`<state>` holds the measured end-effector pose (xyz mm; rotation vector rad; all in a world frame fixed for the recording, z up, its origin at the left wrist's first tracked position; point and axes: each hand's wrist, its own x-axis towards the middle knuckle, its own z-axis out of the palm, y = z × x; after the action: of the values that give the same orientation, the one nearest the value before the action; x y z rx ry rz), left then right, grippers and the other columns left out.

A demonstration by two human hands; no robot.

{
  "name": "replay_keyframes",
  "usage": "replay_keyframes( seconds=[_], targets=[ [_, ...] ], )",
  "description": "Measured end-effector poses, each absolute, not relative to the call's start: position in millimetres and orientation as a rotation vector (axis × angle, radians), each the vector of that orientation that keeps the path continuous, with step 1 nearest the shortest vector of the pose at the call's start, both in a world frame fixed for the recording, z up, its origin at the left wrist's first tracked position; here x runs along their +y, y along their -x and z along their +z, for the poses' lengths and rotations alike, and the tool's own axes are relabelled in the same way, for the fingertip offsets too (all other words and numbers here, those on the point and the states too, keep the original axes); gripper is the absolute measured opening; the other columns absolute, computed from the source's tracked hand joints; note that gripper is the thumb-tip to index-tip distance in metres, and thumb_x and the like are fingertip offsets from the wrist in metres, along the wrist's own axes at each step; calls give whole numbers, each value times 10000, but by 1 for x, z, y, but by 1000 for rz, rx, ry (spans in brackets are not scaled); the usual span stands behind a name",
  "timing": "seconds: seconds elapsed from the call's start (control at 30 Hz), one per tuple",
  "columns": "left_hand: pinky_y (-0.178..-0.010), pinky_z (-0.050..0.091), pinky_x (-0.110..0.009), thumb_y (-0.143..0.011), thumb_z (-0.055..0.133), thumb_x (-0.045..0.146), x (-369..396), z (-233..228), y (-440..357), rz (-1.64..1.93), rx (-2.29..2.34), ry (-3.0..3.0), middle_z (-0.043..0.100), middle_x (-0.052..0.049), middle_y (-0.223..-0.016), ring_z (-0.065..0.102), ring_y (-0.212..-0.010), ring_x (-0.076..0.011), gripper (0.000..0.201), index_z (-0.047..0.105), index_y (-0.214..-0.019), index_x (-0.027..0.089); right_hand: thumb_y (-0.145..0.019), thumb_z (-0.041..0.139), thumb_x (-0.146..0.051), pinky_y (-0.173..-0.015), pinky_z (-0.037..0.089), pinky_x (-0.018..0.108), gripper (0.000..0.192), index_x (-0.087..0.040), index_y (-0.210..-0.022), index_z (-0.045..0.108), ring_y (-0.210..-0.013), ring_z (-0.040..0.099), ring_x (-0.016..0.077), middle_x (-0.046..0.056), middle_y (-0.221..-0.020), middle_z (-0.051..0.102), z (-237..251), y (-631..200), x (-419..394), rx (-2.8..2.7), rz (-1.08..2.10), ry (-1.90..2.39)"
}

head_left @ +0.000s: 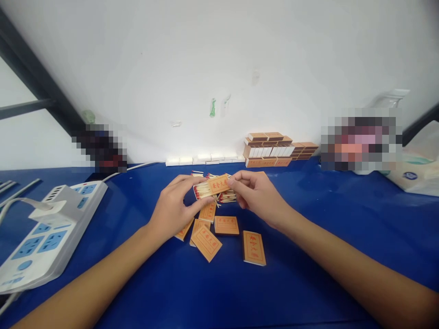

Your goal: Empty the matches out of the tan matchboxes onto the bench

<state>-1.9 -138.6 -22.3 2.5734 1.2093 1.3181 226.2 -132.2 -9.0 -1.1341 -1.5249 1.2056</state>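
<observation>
Orange rectangular cardboard matchbox point(218, 184), red-lettered "安全火柴", exposes red-tipped wooden matches point(202, 189); my left hand point(173, 202) grips that end, my right hand point(255, 194) pinches the other. At least six similar orange boxes point(226, 225) lie nearer me.

A blue desk point(212, 297) is carrying scattered matchboxes point(254, 248), red-tipped matches point(227, 196), stacked matchboxes point(265, 152), low white boxes point(206, 159) and a white power strip point(48, 240).

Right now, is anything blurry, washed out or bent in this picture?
Head view: the held matchbox looks fairly sharp; head view: the row of white boxes nearly washes out against the white wall; head view: the power strip seems stretched near the left edge; head view: blocky patches cover parts of both sides.
</observation>
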Motion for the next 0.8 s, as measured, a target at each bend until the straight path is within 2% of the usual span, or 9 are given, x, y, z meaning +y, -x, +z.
replay_keyframes(
  seconds=[0.13, 0.27, 0.43, 0.57, 0.7, 0.77, 0.8],
  targets=[
    [-863, 607, -402, -885, 781, 384, -137, -22, 3, 1363, 1327, -2505, 758, -62, -1128, 708, -992, -224, 346, 692, -1179, 224, -870, 634, -325, -416, 283, 243, 244, -206, -684, 528, -439, 442, 92, -42, -537, 478, -4, -250, -106, -1388, 1007, 1230],
    [-829, 602, -387, -889, 775, 395, -136, -22, 4, 1373, 1319, -2517, 760, -64, -1117, 694, -1011, -230, 332, 702, -1161, 220, -802, 649, -246, -411, 208, 253, 321, -221, -584, 416, -440, 329, 78, -45, -515, 389, 4, -297, -73, -1336, 864, 1390],
    [-882, 578, -413, -881, 788, 373, -134, -24, 4, 1385, 1266, -2558, 761, -65, -1076, 680, -1010, -232, 341, 703, -1171, 215, -807, 710, -353, -413, 209, 268, 330, -211, -585, 513, -434, 339, 91, 0, -529, 495, 0, -340, -56, -1628, 997, 1823],
    [-898, 572, -429, -890, 779, 366, -133, -25, 5, 1350, 1250, -2572, 761, -69, -1099, 675, -1031, -241, 349, 697, -1195, 219, -820, 739, -496, -446, 237, 284, 437, -223, -571, 505, -450, 360, 109, -4, -515, 489, 1, -347, -55, -1774, 697, 2001],
    [-907, 572, -450, -893, 774, 365, -134, -25, 5, 1321, 1204, -2574, 761, -67, -1105, 674, -1041, -250, 339, 697, -1196, 236, -842, 741, -499, -505, 292, 300, 428, -219, -596, 530, -516, 420, 134, 5, -532, 501, 11, -331, -64, -1791, 283, 1822],
    [-916, 572, -455, -887, 780, 366, -134, -25, 5, 1321, 1161, -2568, 759, -66, -1114, 673, -1043, -247, 342, 701, -1196, 243, -892, 689, -504, -526, 316, 296, 367, -207, -691, 613, -547, 445, 136, 14, -578, 545, 12, -311, -75, -1805, 298, 1533],
    [-918, 573, -456, -882, 786, 369, -134, -26, 4, 1325, 1136, -2570, 758, -65, -1115, 673, -1041, -245, 347, 702, -1196, 245, -914, 655, -525, -529, 327, 291, 369, -202, -737, 651, -557, 458, 135, 19, -606, 572, 11, -298, -82, -1835, 419, 1402]
  ],
)
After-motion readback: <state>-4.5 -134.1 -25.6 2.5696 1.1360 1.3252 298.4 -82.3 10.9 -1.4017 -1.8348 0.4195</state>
